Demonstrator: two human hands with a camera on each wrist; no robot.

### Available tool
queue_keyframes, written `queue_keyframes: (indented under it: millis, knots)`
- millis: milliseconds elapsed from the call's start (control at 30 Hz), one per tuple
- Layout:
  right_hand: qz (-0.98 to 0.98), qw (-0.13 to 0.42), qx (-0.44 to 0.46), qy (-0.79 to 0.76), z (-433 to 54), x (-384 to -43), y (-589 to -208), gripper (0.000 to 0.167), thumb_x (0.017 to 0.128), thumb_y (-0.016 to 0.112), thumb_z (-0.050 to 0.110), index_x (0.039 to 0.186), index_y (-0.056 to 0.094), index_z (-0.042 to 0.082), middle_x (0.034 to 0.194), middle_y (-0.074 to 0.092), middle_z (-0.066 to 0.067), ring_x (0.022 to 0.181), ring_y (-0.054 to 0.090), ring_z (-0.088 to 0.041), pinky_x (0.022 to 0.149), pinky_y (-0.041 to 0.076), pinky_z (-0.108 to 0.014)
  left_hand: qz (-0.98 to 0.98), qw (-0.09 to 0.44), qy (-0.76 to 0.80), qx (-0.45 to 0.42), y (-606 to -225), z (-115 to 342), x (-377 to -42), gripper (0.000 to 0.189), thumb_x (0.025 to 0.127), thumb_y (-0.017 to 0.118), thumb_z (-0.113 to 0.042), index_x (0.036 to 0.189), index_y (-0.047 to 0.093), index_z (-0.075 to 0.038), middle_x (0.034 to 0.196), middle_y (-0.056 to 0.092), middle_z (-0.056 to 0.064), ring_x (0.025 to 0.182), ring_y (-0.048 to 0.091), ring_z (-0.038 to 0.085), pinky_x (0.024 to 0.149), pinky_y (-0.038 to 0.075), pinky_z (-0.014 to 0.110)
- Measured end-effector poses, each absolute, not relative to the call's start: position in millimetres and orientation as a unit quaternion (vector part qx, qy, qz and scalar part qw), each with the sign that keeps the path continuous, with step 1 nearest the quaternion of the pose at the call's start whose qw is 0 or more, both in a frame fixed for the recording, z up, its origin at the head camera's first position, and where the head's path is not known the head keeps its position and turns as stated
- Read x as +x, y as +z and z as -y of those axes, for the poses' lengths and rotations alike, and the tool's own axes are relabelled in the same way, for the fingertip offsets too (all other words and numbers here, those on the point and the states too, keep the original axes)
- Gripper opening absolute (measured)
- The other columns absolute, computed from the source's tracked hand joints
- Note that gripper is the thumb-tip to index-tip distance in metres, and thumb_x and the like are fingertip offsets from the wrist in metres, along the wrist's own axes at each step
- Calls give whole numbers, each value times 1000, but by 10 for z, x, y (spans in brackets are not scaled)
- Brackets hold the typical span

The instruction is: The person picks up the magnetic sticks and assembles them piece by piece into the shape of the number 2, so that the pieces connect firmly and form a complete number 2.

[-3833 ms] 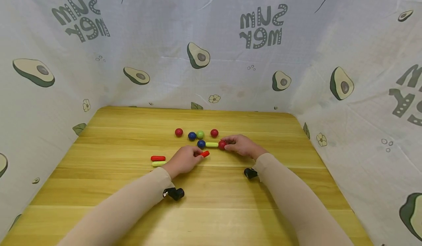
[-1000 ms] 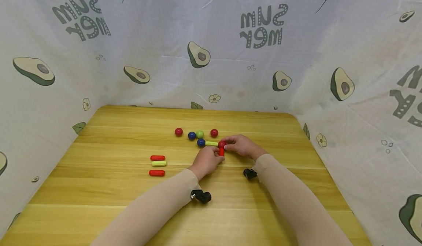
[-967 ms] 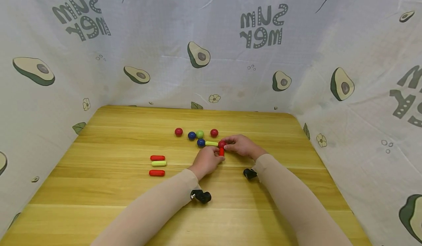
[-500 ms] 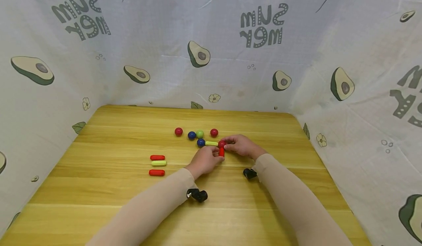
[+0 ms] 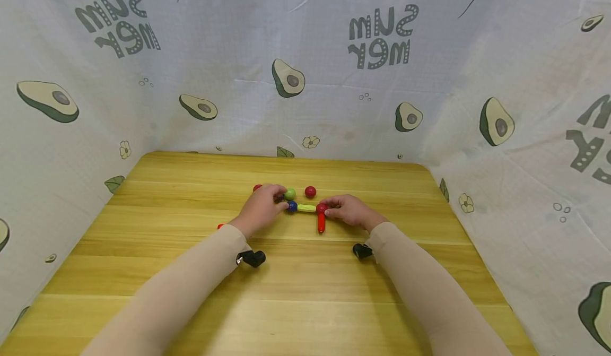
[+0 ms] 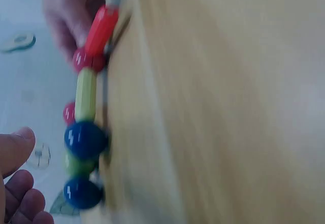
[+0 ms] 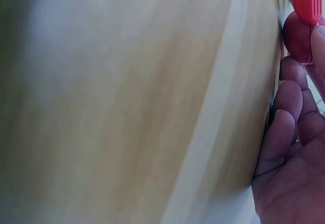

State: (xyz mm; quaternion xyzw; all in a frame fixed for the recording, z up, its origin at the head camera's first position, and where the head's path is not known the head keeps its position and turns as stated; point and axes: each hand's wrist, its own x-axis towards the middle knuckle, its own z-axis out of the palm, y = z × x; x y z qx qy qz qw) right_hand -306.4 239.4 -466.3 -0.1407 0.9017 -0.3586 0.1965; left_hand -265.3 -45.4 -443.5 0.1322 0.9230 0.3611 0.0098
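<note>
In the head view my right hand (image 5: 350, 210) pinches a red ball (image 5: 321, 208) between thumb and fingers. From this ball a yellow-green rod (image 5: 306, 208) runs left to a blue ball (image 5: 291, 206), and a red rod (image 5: 321, 223) points toward the near side. My left hand (image 5: 261, 207) is at the left end of this row, thumb and fingertips parted. The left wrist view shows its thumb (image 6: 18, 150) apart from the second blue ball (image 6: 83, 192), which the hand mostly covers in the head view.
Behind the row sit a green ball (image 5: 289, 193) and a red ball (image 5: 310, 192). Another red ball (image 5: 258, 188) shows behind the left hand. A red rod (image 5: 220, 226) peeks out beside the left wrist; printed cloth (image 5: 334, 106) encloses the wooden table (image 5: 305, 303).
My left hand has let go of the red rod, which now sticks out from the red ball, and has moved left and away toward the blue balls. My right hand keeps its place.
</note>
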Motion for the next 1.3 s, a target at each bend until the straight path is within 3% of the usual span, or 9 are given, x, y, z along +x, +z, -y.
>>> queue_keyframes:
  millis: [133, 367, 633, 1300]
  knots:
    - [-903, 196, -139, -357, -2400, -3065, -4658, 40, 104, 68, 22, 142, 66, 9, 132, 69, -12, 118, 58, -27, 115, 44, -50, -937, -10, 333, 108, -4393, 680, -2779, 46, 102, 72, -21, 144, 62, -9, 144, 59, 16, 132, 56, 36, 114, 48, 51]
    - [-904, 197, -137, -354, -2410, -3078, -4664, 39, 104, 68, 22, 141, 67, 10, 132, 69, -12, 119, 59, -27, 116, 44, -51, -946, 10, 312, 86, -4429, 895, -2934, 53, 101, 73, -21, 150, 56, -9, 158, 48, 18, 146, 46, 42, 122, 39, 54]
    - [-903, 203, -138, -354, -2415, -3073, -4661, 39, 104, 68, 22, 141, 67, 10, 131, 69, -12, 118, 59, -27, 117, 44, -51, -952, 36, 295, 76, -4523, 971, -3038, 56, 101, 72, -18, 153, 52, -7, 160, 46, 19, 149, 44, 41, 124, 36, 54]
    - [-905, 199, -148, -345, -2415, -3075, -4667, 39, 105, 67, 23, 142, 67, 11, 133, 69, -11, 119, 59, -28, 117, 43, -51, -958, 59, 276, 55, -4630, 1014, -3148, 48, 106, 65, -20, 152, 54, -10, 151, 55, 20, 139, 55, 39, 119, 43, 53]
